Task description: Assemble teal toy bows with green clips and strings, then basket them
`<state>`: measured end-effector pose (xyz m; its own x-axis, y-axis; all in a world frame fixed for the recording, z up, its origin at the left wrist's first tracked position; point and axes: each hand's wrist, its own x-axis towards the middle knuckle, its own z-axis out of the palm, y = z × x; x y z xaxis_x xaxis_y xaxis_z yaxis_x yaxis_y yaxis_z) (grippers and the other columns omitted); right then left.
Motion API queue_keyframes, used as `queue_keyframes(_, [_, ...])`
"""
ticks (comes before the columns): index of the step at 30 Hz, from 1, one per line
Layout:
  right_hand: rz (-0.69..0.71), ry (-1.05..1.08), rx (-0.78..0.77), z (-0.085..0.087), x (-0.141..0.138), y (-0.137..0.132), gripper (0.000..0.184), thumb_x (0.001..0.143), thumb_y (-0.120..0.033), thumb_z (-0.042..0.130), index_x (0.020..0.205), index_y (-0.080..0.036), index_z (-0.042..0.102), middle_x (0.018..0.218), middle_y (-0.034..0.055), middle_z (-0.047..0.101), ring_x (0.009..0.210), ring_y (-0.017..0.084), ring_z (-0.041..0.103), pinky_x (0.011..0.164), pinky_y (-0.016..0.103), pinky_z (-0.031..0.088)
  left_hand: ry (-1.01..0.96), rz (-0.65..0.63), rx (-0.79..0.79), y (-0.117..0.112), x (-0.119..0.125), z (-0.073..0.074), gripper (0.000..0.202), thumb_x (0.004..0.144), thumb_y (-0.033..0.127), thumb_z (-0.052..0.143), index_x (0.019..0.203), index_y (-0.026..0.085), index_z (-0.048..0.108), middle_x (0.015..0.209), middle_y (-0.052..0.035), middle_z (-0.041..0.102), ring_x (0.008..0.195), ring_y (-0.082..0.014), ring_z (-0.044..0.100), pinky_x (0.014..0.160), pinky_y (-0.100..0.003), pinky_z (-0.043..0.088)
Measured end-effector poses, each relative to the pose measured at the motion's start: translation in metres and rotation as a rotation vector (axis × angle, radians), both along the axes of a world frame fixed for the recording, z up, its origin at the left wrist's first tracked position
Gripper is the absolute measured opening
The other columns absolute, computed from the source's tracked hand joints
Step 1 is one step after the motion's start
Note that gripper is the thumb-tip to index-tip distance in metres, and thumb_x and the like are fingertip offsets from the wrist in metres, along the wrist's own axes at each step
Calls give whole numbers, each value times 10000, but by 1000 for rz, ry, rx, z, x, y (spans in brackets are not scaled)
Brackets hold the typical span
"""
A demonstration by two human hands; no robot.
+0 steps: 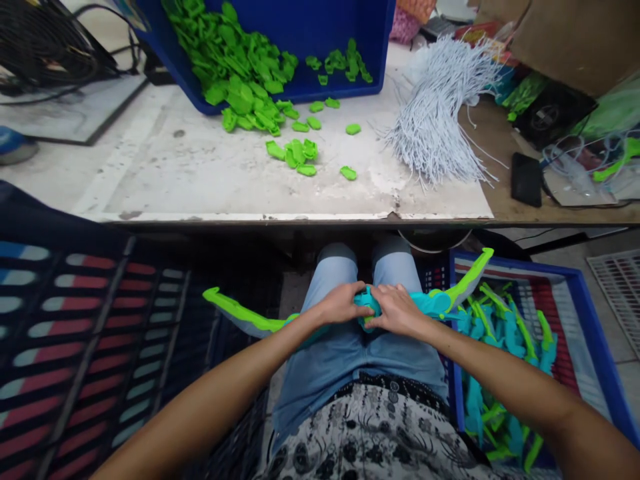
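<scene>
Across my lap lies a turquoise toy bow (429, 304) with lime-green and grey curved limbs reaching out to both sides. My left hand (343, 302) is closed round its turquoise middle, the fingers wrapped over the grip. My right hand (397, 310) grips the same middle part from the other side, with its thumb pressed on it close to the left hand's thumb. Much of the bow's centre is hidden under my fingers. On the table ahead lie small green plastic pieces (297, 153), spilling from a blue bin (340, 17).
At my right, a blue crate (575, 273) holds several similar turquoise and green bow parts (510, 333). A bundle of white strings (440, 113) and a black phone (526, 179) lie on the table (200, 180). Dark slatted crates (125, 260) stand at my left.
</scene>
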<state>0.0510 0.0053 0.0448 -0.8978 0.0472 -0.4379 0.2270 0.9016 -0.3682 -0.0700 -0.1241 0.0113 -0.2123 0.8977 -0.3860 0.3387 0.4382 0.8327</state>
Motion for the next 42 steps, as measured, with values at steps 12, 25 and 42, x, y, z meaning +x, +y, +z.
queue_keyframes(12, [-139, 591, 51, 50, 5, 66, 228, 907, -315, 548, 1083, -216, 655, 1032, 60, 666, 976, 218, 563, 876, 345, 419, 627, -31, 90, -24, 13, 36, 435, 849, 233, 514, 1280, 289, 541, 1097, -77, 638, 899, -239, 619, 759, -317, 476])
queue_keyframes(25, [-780, 263, 514, 89, -74, 290, 254, 822, -136, 542, 1007, -105, 713, 1050, 182, 674, 990, 261, 613, 819, 293, 444, 1230, 13, 404, -57, 24, -29, 687, 793, 18, 382, 1340, 428, 449, 1382, -88, 493, 1124, -258, 563, 875, -375, 495])
queue_keyframes(42, [-822, 142, -714, 65, 167, 167, 280, 649, -440, 689, 694, -167, 649, 574, 10, 630, 513, 153, 569, 512, 261, 460, 751, 118, 602, -31, 70, 17, 331, 854, 204, 542, 1173, 249, 616, 1281, -116, 561, 1187, -287, 526, 945, -428, 494])
